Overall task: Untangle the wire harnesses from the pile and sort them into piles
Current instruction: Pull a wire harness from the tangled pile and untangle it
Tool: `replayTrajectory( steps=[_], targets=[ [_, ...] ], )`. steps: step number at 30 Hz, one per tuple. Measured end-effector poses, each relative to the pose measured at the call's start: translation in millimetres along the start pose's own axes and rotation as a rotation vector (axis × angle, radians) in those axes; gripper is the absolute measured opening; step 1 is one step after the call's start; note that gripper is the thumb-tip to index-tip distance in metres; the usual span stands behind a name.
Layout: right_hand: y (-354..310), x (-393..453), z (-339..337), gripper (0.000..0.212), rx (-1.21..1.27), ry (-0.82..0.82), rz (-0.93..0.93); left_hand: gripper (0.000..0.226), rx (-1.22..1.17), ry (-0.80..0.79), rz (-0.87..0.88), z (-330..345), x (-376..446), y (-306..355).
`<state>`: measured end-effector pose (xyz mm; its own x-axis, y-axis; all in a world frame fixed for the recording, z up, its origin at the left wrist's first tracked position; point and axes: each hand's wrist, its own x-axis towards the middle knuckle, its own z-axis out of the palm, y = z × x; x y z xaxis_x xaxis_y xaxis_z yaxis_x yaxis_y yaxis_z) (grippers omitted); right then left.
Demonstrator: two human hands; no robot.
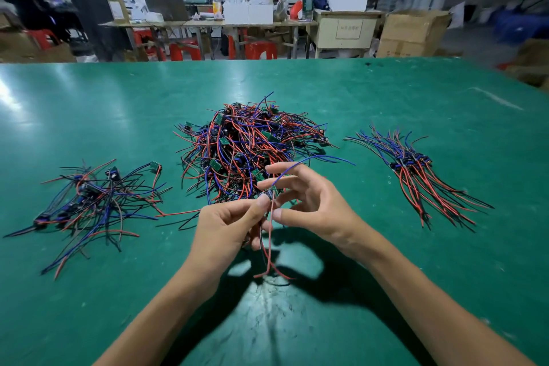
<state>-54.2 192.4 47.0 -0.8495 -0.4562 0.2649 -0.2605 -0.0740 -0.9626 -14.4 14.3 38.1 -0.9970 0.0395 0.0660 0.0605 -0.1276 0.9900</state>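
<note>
Left hand (225, 224) and right hand (306, 202) both pinch one harness (269, 196) over the table; its blue lead trails near the central tangle (249, 145), a likely snag.

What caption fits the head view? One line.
Both hands pinch one red, black and blue wire harness before a tangled central pile.
</note>
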Motion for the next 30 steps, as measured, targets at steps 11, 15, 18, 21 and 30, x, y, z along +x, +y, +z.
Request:
replayTrajectory(
  steps=[11,15,18,21,30],
  targets=[
    [0.7,-0.7,-2.6,0.035,-0.212,0.104,-0.074,0.026,0.060,0.042,-0.001,-1.5,-1.3,2.3],
    [-0.4,-0.1,-1.5,0.025,-0.126,0.112,-0.064,0.033,0.070,0.047,-0.009,-1.4,-0.1,1.8],
    [-2.4,-0.3,-0.8,0.021,-0.018,0.135,-0.036,0.036,0.072,0.017,-0.002,-2.0,-0.8,2.7],
    [-1.2,0.2,-0.1,0.018,0.105,0.172,0.018,0.033,0.099,-0.036,0.005,-2.0,-1.7,3.1],
    [-0.9,1.8,-0.8,0.041,0.177,0.222,0.137,0.027,0.160,-0.129,0.033,-0.1,-1.9,-2.9]
  ],
)
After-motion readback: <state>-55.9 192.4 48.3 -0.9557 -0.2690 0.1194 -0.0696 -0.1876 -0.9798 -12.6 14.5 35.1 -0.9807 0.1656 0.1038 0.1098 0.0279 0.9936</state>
